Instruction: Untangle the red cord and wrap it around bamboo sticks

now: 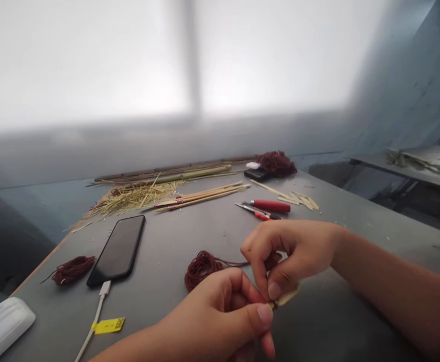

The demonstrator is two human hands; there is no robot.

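Left hand (223,311) and right hand (288,251) each pinch a mostly hidden pale strip (287,297)

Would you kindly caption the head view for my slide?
Left hand and right hand pinch a pale strip; red cord lies coiled on the table.

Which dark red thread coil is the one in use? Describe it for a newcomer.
On the grey table, find the black phone with a white cable. The thread coil lies just right of it, beyond the left hand. Unlike the other coil left of the phone and the far bundle, a strand runs from it under the right hand.
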